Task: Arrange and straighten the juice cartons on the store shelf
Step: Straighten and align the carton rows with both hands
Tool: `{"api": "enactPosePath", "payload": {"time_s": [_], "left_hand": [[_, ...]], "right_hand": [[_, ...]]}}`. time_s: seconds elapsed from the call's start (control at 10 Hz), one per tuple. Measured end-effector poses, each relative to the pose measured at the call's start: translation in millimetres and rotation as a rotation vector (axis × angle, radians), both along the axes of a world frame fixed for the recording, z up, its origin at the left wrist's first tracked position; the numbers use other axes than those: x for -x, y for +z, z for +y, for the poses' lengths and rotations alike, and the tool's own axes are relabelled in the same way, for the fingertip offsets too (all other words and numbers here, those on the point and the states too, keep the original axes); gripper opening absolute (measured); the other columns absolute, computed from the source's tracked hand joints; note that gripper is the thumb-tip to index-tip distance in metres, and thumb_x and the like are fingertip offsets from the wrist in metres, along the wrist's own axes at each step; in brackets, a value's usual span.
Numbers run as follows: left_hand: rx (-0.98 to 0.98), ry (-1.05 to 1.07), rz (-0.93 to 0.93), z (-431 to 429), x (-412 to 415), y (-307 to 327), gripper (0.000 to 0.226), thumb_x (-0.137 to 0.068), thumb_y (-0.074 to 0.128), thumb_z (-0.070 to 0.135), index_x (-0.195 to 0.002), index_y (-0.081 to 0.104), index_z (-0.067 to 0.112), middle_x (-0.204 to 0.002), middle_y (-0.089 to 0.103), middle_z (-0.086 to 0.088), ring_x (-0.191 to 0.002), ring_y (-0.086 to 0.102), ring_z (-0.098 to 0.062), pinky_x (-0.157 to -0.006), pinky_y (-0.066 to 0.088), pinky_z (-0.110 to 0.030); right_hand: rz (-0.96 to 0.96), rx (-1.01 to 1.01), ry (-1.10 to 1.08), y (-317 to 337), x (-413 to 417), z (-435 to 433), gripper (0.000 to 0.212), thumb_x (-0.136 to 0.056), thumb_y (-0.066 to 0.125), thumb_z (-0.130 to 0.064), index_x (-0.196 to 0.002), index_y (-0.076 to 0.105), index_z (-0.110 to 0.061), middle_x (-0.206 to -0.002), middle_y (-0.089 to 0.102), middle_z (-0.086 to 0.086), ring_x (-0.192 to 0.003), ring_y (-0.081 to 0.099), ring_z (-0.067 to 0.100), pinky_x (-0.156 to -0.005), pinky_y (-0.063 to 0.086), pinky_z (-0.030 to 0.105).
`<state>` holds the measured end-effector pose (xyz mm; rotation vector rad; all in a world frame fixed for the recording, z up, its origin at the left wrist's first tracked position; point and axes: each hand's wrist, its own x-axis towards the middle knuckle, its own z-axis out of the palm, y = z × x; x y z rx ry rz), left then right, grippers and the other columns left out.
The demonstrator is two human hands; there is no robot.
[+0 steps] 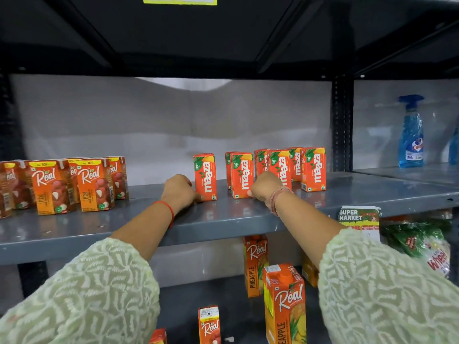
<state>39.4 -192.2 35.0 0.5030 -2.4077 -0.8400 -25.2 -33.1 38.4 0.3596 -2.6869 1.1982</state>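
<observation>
The shelf (223, 219) is grey painted metal, smooth with a dull sheen that mirrors faint orange smears below the Maaza cartons (278, 170). Those cartons are coated paperboard, glossy and smooth, as are the Real litchi cartons (72, 184) at nine o'clock and the tall Real pineapple cartons (284, 304) at five o'clock. The perforated upright (342, 125) is dark matt metal. The spray bottle (411, 135) at three o'clock is clear glossy plastic. Both sleeves (82, 299) are pale green textured cloth. The shelf tag (359, 217) is printed paper.
</observation>
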Motion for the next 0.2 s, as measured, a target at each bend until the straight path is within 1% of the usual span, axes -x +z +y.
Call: {"api": "enactPosePath", "payload": {"time_s": [0.1,0.2], "left_hand": [[0.052,0.030,0.123,-7.2,-16.8,-6.7,0.020,-0.082,0.071,0.021,-0.093,0.065,0.004,-0.110,0.065,-0.017,-0.098,0.059,-0.023,-0.089,0.043,-0.025],[0.142,0.056,0.385,-5.4,-40.8,-13.7,0.040,-0.089,0.062,0.024,-0.123,0.059,0.003,-0.116,0.067,-0.014,-0.107,0.061,-0.022,-0.087,0.040,-0.018]], "right_hand": [[0.101,0.056,0.032,-9.8,-17.7,7.0,0.024,-0.093,0.052,-0.016,-0.112,0.057,-0.003,-0.118,0.063,0.014,-0.106,0.060,0.028,-0.081,0.046,0.030],[0.386,0.090,0.097,-21.5,-57.5,3.3,0.038,-0.096,0.042,-0.035,-0.126,0.048,-0.011,-0.128,0.056,0.013,-0.117,0.054,0.027,-0.096,0.042,0.031]]}}
